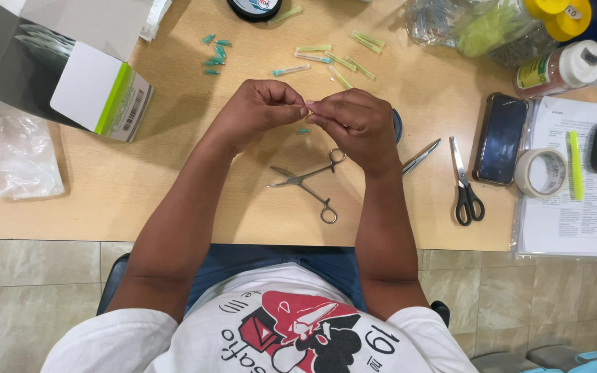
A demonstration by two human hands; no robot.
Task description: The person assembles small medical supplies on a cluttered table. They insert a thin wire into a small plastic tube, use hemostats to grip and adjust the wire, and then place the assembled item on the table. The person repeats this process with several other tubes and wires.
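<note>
My left hand (257, 110) and my right hand (354, 124) meet over the wooden table (174, 200), fingertips pinched together on a tiny pale piece (307, 112) between them; most of it is hidden by my fingers. A small teal cap (303, 130) lies on the table just below the fingertips. Metal forceps (309, 183) lie open on the table under my hands. Capped needles with green sleeves (340, 62) and several loose teal caps (215, 54) are scattered beyond my hands.
An open white and green box (84, 83) and a clear plastic bag (15, 155) sit at the left. On the right lie black-handled scissors (466, 186), a phone (500, 138), a tape roll (540, 173), papers (575, 207), and bottles (561, 69). Second metal forceps (421, 157) lie by my right wrist.
</note>
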